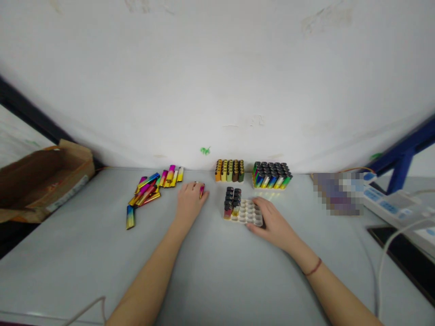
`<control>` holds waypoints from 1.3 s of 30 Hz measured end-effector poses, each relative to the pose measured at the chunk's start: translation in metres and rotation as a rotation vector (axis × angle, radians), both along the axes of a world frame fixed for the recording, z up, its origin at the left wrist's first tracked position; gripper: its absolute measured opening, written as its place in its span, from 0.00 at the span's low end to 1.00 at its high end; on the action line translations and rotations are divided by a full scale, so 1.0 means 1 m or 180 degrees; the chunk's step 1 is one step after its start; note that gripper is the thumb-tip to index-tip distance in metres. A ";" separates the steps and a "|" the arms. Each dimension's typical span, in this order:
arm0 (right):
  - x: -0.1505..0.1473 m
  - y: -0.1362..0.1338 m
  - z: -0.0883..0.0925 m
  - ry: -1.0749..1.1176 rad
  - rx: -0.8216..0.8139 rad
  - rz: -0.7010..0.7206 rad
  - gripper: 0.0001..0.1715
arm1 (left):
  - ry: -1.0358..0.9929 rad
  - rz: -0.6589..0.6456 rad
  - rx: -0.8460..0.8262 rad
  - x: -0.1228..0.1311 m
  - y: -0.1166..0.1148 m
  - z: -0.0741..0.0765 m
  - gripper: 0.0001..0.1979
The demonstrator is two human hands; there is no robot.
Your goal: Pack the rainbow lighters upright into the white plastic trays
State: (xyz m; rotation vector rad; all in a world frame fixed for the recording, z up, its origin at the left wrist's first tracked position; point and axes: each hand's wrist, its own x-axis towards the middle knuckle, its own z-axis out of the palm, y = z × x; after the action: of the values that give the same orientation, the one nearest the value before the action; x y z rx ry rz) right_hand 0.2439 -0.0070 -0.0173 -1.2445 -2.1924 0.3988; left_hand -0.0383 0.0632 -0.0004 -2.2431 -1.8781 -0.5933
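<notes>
My left hand [191,198] is closed around a small pink and gold lighter [201,191], just right of a loose heap of shiny coloured lighters [144,190]. With thumb and fingers my right hand [271,222] grips the right side of a white tray [249,212] with round pockets. Two columns of black-topped lighters [233,199] stand upright in the tray's left part; the pockets to their right are bare. More metallic lighters [171,176] lie side by side behind my left hand.
Two full blocks of upright lighters stand near the wall, one yellow to brown [229,171], one multicoloured [272,175]. A cardboard box [47,181] is at the left edge. To the right are a power strip [390,206], a dark phone-like slab [404,258] and white cables.
</notes>
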 end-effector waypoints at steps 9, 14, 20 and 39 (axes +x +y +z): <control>0.000 -0.001 0.000 0.0012 -0.0021 -0.0016 0.33 | -0.0489 0.0053 -0.0259 0.002 -0.002 -0.003 0.14; 0.000 -0.001 0.001 0.0059 -0.0060 -0.0033 0.33 | -0.2687 -0.0120 -0.0603 0.015 -0.011 0.009 0.12; 0.000 -0.001 0.001 0.0073 -0.0077 0.0000 0.34 | -0.5020 -0.0155 -0.1618 0.043 -0.028 0.025 0.21; 0.005 -0.001 0.000 0.0002 -0.0181 -0.0059 0.44 | -0.5773 0.0300 -0.2441 0.045 -0.029 0.027 0.23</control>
State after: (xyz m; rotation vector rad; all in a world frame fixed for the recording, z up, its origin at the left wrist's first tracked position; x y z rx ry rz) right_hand 0.2493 -0.0079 -0.0178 -1.2938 -2.1812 0.4570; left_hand 0.0068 0.0346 0.0265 -1.6364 -3.1244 -2.9808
